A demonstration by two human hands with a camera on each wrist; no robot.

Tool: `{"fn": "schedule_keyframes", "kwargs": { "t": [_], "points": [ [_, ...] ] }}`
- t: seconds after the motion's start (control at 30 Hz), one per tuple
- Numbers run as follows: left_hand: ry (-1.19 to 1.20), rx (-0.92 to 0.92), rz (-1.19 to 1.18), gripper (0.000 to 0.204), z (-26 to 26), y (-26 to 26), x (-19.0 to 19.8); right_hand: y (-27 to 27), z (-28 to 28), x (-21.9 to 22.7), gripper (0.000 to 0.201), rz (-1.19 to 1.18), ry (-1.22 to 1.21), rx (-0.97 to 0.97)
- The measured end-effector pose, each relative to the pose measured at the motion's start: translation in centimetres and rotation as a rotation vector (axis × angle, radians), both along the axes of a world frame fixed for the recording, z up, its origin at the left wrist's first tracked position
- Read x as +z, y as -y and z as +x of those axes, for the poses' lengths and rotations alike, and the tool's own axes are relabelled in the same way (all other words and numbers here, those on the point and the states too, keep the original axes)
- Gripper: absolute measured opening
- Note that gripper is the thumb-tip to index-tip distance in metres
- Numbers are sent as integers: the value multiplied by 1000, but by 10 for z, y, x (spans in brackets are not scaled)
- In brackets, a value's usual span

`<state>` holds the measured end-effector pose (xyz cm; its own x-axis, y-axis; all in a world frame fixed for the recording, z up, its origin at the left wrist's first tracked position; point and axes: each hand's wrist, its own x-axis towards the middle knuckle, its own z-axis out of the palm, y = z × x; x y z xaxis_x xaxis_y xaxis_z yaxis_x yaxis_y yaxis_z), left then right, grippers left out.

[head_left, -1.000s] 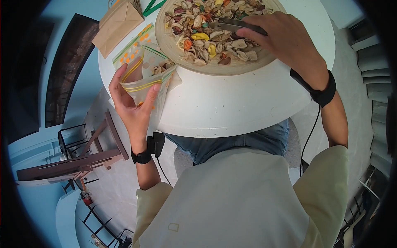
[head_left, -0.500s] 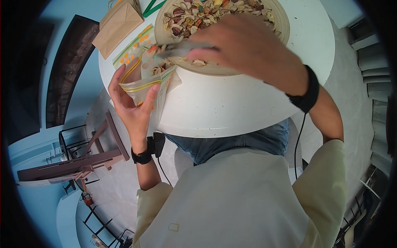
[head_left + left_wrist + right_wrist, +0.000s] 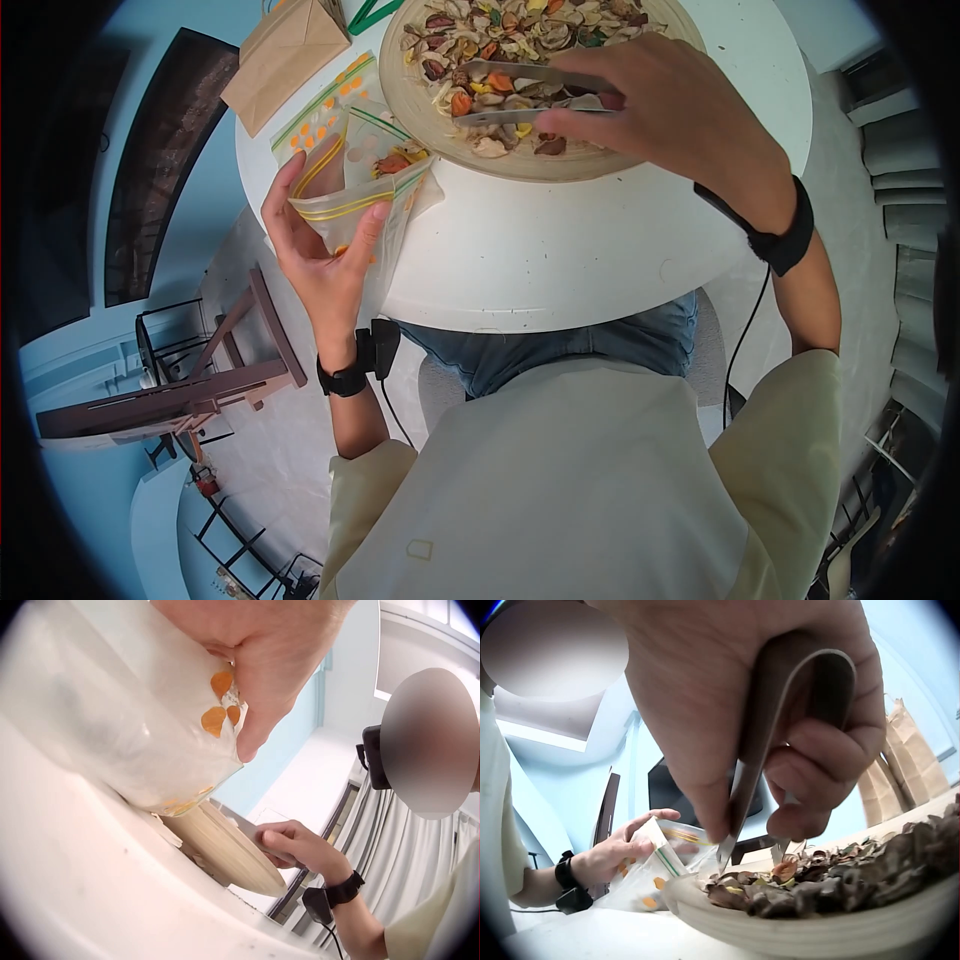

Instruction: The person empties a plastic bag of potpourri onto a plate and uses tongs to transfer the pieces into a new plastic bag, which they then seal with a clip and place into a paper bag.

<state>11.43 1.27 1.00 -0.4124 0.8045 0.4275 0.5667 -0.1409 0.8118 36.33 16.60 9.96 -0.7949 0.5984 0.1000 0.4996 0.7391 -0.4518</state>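
My left hand (image 3: 325,275) holds a clear zip bag (image 3: 345,212) with its mouth spread, thumb on one side and fingers on the other. Dried petals (image 3: 395,163), some orange, show inside the bag. In my right hand (image 3: 690,125) is a pair of metal tongs (image 3: 754,757), gripped between thumb and fingers. The tips of the tongs are apart, down at the potpourri (image 3: 560,35) of dried petals and leaves. That potpourri fills a wide, shallow wooden bowl (image 3: 560,174), whose left rim is close to the bag.
A brown paper bag (image 3: 290,65) lies at the table's back left, beside a green strip (image 3: 374,16). Another plastic piece with orange dots and a green seal (image 3: 318,112) lies behind the zip bag. Small crumbs dot the white round table (image 3: 560,250).
My right hand swung the tongs left to the bag's mouth, then back over the bowl, where their tips now stand apart. Orange petals now show in the bag. My left hand stayed in place.
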Motion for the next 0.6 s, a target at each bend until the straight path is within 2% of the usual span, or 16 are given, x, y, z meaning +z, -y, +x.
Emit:
{"fn": "schedule_keyframes", "kwargs": {
  "t": [0.07, 0.1, 0.17, 0.2, 0.27, 0.3, 0.37, 0.5, 0.57, 0.6],
  "points": [
    [11, -6, -4, 80, 1, 0, 0, -3, 10, -29, 56, 345, -154, -138],
    [12, -7, -4, 80, 0, 0, 0, -6, 13, -30, 56, 346, -154, -139],
    [21, -9, 1, 80, 0, 0, 0, -9, 18, -28, 58, 364, 54, -276],
    [21, -8, 2, 80, 0, -1, 0, -12, 22, -30, 58, 365, 53, -276],
    [6, -9, -2, 80, -1, 0, 0, -19, 29, -35, 60, 545, 36, -258],
    [7, -6, -4, 80, -1, 0, 1, -19, 35, -36, 60, 544, 36, -256],
    [26, -8, -19, 80, 0, 0, 1, -17, 48, -37, 58, 315, -35, -265],
    [44, -5, -19, 80, 3, -1, 0, 7, 64, -39, 54, 345, -75, -262],
    [39, -17, -7, 79, 2, -2, -1, 13, 66, -40, 51, 287, 72, -290],
    [38, -19, -8, 79, 2, -2, -1, 12, 68, -44, 51, 286, 72, -291]
  ]
}}
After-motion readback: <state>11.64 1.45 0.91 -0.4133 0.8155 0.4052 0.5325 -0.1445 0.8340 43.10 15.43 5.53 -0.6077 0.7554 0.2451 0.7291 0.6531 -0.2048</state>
